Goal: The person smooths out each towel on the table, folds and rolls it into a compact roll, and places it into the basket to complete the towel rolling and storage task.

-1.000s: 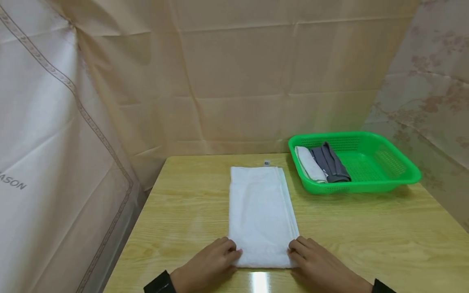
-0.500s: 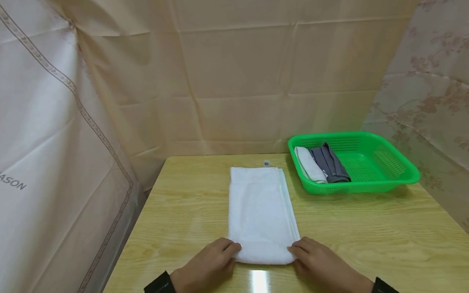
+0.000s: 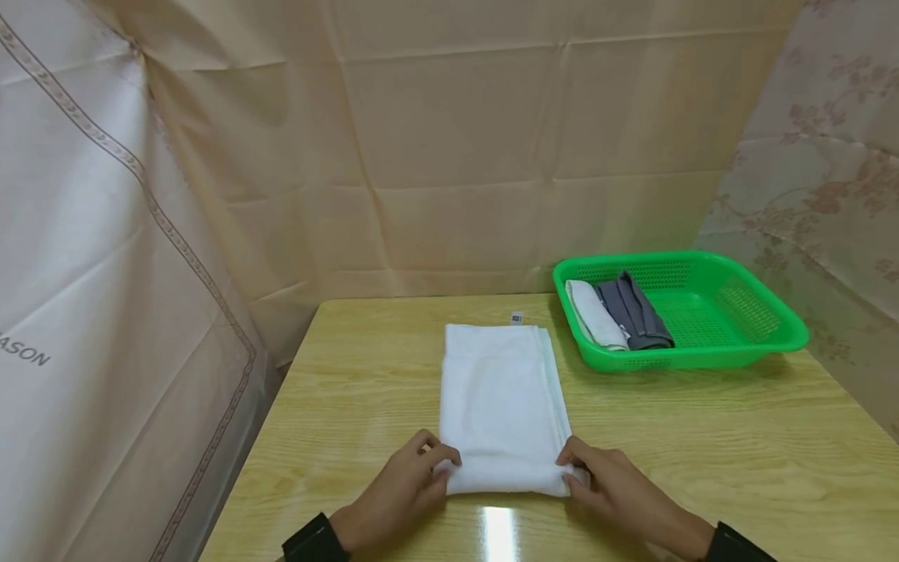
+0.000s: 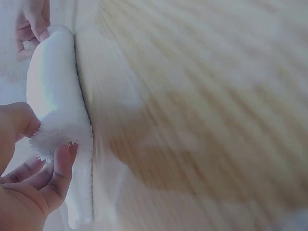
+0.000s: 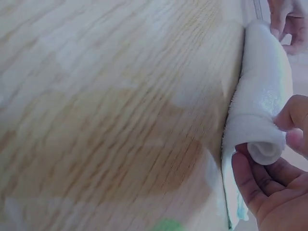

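I have the left hand (image 3: 406, 473) and right hand (image 3: 609, 482) pinching the white towel (image 3: 502, 390), its near end rolled thicker than a second ago, the rest unrolled towards the worktop's (image 3: 344, 406) back edge.

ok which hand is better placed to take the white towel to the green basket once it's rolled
Right, probably: the right hand pinches the partly rolled white towel at the side nearer the green basket, while the left hand grips the opposite side.
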A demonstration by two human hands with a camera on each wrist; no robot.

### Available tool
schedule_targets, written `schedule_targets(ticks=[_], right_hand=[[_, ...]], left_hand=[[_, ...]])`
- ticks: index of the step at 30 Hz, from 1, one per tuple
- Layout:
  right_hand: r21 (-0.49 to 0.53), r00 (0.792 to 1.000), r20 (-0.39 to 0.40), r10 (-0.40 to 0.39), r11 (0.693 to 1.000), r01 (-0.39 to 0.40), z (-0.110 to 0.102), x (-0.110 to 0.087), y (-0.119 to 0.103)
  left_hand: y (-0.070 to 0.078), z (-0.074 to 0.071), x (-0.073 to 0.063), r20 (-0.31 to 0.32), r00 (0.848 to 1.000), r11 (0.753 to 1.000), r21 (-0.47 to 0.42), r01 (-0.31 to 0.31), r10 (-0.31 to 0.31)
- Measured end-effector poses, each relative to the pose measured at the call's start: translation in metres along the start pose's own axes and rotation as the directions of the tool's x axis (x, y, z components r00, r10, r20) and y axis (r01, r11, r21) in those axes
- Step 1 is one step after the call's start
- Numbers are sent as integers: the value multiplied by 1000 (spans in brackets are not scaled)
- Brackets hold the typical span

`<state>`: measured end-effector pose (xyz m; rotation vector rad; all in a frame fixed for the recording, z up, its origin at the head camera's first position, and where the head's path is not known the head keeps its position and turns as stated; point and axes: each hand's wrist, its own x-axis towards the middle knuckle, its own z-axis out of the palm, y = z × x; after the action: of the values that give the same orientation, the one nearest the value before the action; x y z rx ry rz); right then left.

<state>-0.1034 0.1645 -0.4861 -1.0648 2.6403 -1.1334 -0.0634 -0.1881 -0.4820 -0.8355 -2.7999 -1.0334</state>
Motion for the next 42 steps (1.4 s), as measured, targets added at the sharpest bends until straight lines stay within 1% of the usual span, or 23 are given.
schedule_targets(ticks=[3, 4, 6, 7, 9, 11, 13, 15, 17, 18, 19, 21, 22, 24, 28, 31, 33, 35, 36, 39, 42], right_hand=[[9, 999, -37, 6, 1000, -6, 3, 2, 2], [1, 998, -57, -7, 1000, 7, 4, 2, 2], [-50, 995, -90, -42, 998, 38, 6, 2, 2], [-92, 993, -105, -60, 994, 50, 7, 1, 2], [-192, 983, -137, -126, 976, 99, 8, 1, 2], [-308, 965, -148, -218, 937, 165, 9, 2, 1], [-408, 941, -134, -311, 883, 233, 9, 4, 1], [-471, 914, -96, -394, 827, 307, 9, 5, 0], [-516, 892, -48, -449, 776, 363, 9, 6, 0], [-533, 885, -25, -465, 755, 381, 9, 5, 0], [-545, 882, -10, -471, 742, 391, 9, 5, 0], [-563, 884, 19, -468, 725, 396, 9, 4, -1], [-575, 886, 29, -462, 718, 393, 9, 3, -1], [-592, 895, 35, -445, 712, 377, 9, 2, -1], [-606, 909, 11, -417, 721, 337, 11, 1, 0], [-579, 924, -22, -382, 758, 300, 12, 1, 0], [-547, 932, -43, -359, 789, 278, 13, 1, 1], [-505, 939, -61, -337, 822, 262, 12, 2, 1], [-488, 942, -65, -330, 833, 259, 12, 2, 1], [-432, 955, -50, -292, 869, 243, 8, 1, 1], [-370, 977, -11, -214, 908, 195, 3, 1, -1]], left_hand=[[-2, 0, 3, -11, 1000, 1000, -25, -4, 4], [-3, -1, 3, -15, 1000, 1000, -24, -15, 14], [-4, -1, 3, -25, 998, 998, 24, -58, 59], [-4, -2, 3, -27, 996, 995, 57, -80, 82], [-5, -2, 3, -34, 991, 980, 155, -122, 129], [-5, -2, 3, -39, 983, 950, 266, -164, 180], [-4, -1, 2, -34, 973, 915, 348, -202, 228], [-3, 1, 0, -21, 959, 876, 413, -248, 281], [0, 3, -3, -9, 943, 834, 468, -291, 334], [1, 4, -4, -5, 935, 815, 491, -308, 356], [2, 5, -5, 1, 928, 798, 510, -321, 373], [3, 7, -7, 10, 920, 775, 535, -336, 392], [4, 7, -7, 13, 919, 768, 544, -338, 395], [3, 8, -7, 20, 918, 762, 551, -340, 396], [0, 9, -5, 22, 923, 773, 539, -335, 385], [-2, 9, -3, 14, 933, 795, 519, -315, 360], [-3, 9, -3, 7, 943, 819, 494, -292, 332], [-2, 8, -2, -1, 954, 850, 456, -266, 299], [-2, 7, -2, -6, 959, 866, 431, -253, 283], [1, 4, 0, -7, 975, 915, 346, -207, 223], [3, 0, 1, 25, 987, 952, 261, -158, 157]])
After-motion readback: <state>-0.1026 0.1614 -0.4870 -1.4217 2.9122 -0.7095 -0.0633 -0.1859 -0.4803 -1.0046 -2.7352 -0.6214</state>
